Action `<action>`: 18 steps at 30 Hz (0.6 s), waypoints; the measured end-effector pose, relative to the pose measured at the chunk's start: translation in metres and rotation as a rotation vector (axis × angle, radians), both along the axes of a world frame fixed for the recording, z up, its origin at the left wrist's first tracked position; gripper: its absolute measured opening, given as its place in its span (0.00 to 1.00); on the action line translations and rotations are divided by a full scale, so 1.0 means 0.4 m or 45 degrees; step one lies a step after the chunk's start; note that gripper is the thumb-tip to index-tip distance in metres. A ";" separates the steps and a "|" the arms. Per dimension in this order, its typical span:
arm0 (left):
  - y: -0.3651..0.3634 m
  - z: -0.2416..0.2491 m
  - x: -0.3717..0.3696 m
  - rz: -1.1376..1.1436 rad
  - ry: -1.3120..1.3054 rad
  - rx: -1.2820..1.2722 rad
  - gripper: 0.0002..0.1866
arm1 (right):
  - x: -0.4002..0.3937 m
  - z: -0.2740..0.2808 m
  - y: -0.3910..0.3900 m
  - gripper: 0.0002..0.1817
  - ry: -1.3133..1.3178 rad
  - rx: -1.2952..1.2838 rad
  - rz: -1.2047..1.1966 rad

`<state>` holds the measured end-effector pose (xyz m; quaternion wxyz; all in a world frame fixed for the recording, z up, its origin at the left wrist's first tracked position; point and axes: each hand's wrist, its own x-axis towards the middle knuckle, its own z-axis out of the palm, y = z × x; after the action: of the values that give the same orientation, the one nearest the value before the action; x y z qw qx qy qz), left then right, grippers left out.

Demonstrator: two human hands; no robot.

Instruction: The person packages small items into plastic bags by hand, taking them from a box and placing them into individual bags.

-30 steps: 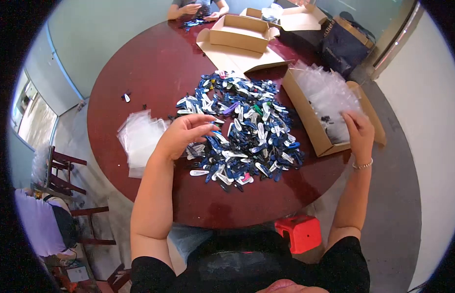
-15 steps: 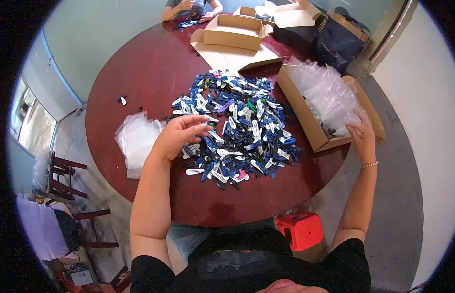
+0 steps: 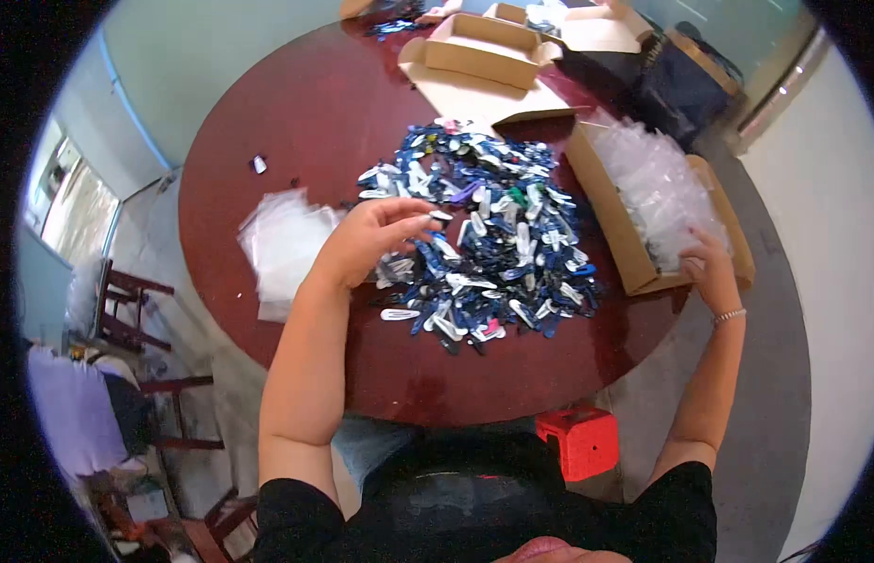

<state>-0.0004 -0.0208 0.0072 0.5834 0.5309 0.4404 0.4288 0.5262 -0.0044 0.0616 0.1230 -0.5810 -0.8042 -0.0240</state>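
Note:
A wide pile of blue, white and black hair clips (image 3: 526, 239) covers the middle of the round table. Over its left side is my left hand (image 3: 385, 235), thumb and fingers pinched together on a white clip (image 3: 441, 216). My right hand (image 3: 707, 263) is at the near right corner of a cardboard box (image 3: 601, 211), touching the clear plastic bags (image 3: 653, 188) heaped inside; its fingers are bent, and whether they grip a bag is too blurred to tell. Flat clear bags (image 3: 291, 249) lie left of my left hand.
Open cardboard boxes (image 3: 479, 56) stand at the table's far side, near another person's hand (image 3: 441, 11). A few small pieces (image 3: 259, 165) lie on the left of the table (image 3: 259, 113). A red stool (image 3: 585, 446) is below the near edge.
The view has shifted, so the table sits further right and higher. A white clip now shows at my left fingertips. My right hand remains at the box of bags.

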 end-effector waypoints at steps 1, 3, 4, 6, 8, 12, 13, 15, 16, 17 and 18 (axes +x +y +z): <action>-0.001 0.001 -0.004 0.029 -0.019 0.013 0.18 | 0.011 0.000 -0.008 0.15 -0.029 0.121 -0.014; 0.005 0.000 -0.022 0.150 -0.100 0.070 0.16 | -0.039 0.010 -0.019 0.19 -0.037 0.224 0.024; 0.005 0.004 -0.026 0.268 -0.218 0.091 0.15 | -0.086 0.027 -0.028 0.22 -0.021 0.436 0.003; 0.011 0.006 -0.051 0.473 -0.407 0.137 0.10 | -0.182 0.039 -0.026 0.25 0.022 0.642 0.009; 0.018 0.007 -0.075 0.639 -0.550 0.179 0.08 | -0.286 0.032 -0.035 0.24 0.014 0.768 0.052; 0.035 -0.013 -0.099 0.798 -0.589 0.207 0.06 | -0.566 -0.028 -0.028 0.21 0.326 0.248 0.566; 0.045 -0.032 -0.104 0.771 -0.593 0.193 0.06 | -0.634 -0.052 -0.027 0.21 0.382 0.154 0.684; 0.060 -0.052 -0.101 0.699 -0.333 0.097 0.08 | -0.763 -0.086 -0.034 0.33 0.399 -0.066 0.749; 0.063 -0.066 -0.096 0.608 -0.188 0.137 0.11 | -0.814 -0.106 -0.033 0.35 0.345 0.051 0.762; 0.055 -0.060 -0.084 0.558 -0.118 0.135 0.12 | -0.852 -0.137 -0.021 0.37 0.290 0.167 0.773; 0.046 -0.055 -0.071 0.509 -0.050 0.132 0.13 | -0.877 -0.151 -0.007 0.36 0.203 0.154 0.746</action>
<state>-0.0287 -0.0025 -0.0147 0.4671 0.4539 0.5030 0.5682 0.1755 -0.0071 0.0012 0.2218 -0.3161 -0.9224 0.0103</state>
